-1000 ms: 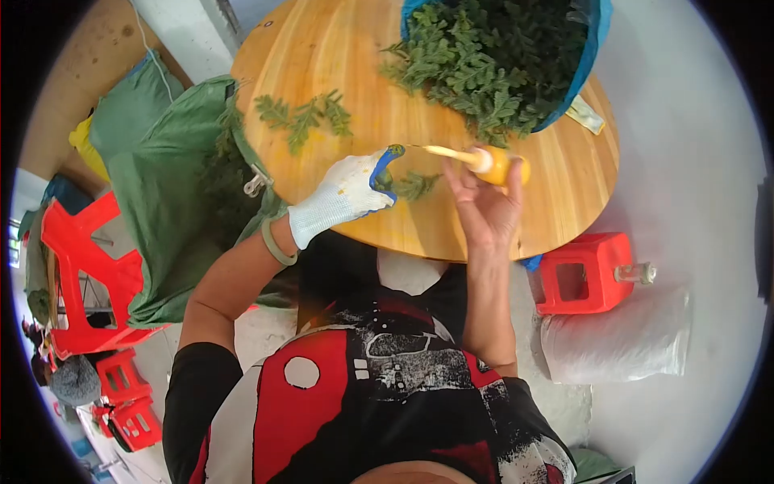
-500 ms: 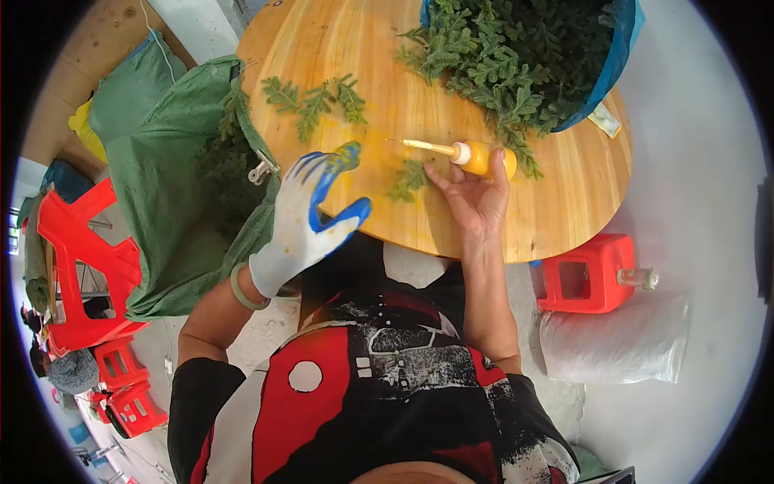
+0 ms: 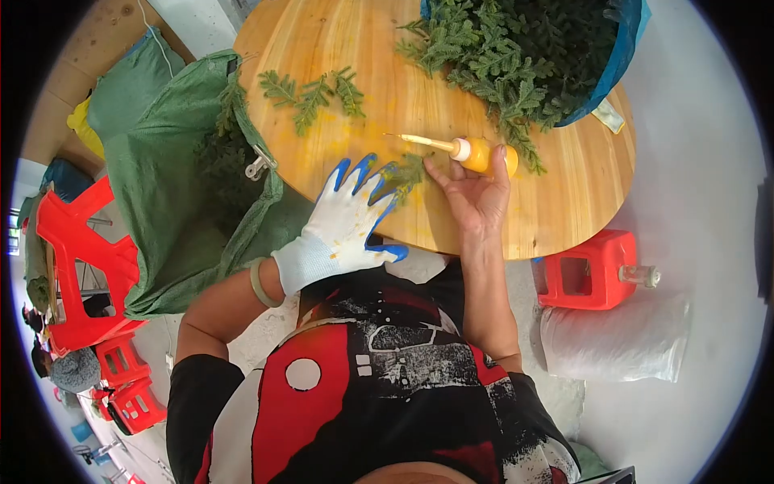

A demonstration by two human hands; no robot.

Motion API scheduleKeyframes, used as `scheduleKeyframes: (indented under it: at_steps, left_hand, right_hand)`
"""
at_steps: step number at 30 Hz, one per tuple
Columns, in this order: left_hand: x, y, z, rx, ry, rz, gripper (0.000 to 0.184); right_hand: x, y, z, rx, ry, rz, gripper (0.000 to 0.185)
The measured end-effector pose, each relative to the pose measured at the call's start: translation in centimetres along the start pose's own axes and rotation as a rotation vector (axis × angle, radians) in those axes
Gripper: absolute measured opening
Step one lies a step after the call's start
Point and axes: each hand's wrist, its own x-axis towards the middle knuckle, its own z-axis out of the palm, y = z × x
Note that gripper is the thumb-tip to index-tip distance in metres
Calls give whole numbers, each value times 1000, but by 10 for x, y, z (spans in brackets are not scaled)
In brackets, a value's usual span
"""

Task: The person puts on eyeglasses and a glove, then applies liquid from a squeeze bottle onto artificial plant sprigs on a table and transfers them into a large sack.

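My left hand (image 3: 345,216), in a white glove with blue-coated fingertips, is spread flat at the table's near edge. Its fingertips reach a small green fir sprig (image 3: 407,177) and partly cover it; whether they press on it I cannot tell. In my bare right hand (image 3: 477,194) lies a yellow squeeze bottle (image 3: 477,155), held against the palm by the thumb, its long thin nozzle pointing left over the table. The right index fingertip is beside the sprig's right end. Farther back on the left lie several fir sprigs (image 3: 314,98), spread in a row.
The round wooden table (image 3: 564,194) carries a blue bag (image 3: 625,56) of fir branches (image 3: 516,64) at back right. A green sack (image 3: 169,185) with a metal clip (image 3: 258,164) hangs at the left edge. A red stool (image 3: 587,270) stands right; other red stools are left.
My left hand has moved right and turned palm down, its fingers now spread at the sprig. My right hand and the squeeze bottle have stayed nearly still.
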Motion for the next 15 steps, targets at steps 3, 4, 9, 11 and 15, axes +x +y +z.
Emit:
scheduleKeyframes:
  at_steps: [3,4,9,11,15]
  left_hand:
    - [-8,1,9,-4,-19,-17,81]
    - [-9,1,11,-8,-23,-24,81]
    - [-13,0,20,-8,-40,-23,83]
    - [-14,-3,23,3,-50,-11,84]
    - [-15,-5,28,9,-101,-15,81]
  right_hand:
    - [0,2,2,-19,8,4,37]
    - [0,2,2,-29,10,2,37]
    - [0,-4,1,-36,-5,2,35]
    - [0,-9,0,-20,-27,9,34]
    - [2,-42,-12,-52,-162,-9,40]
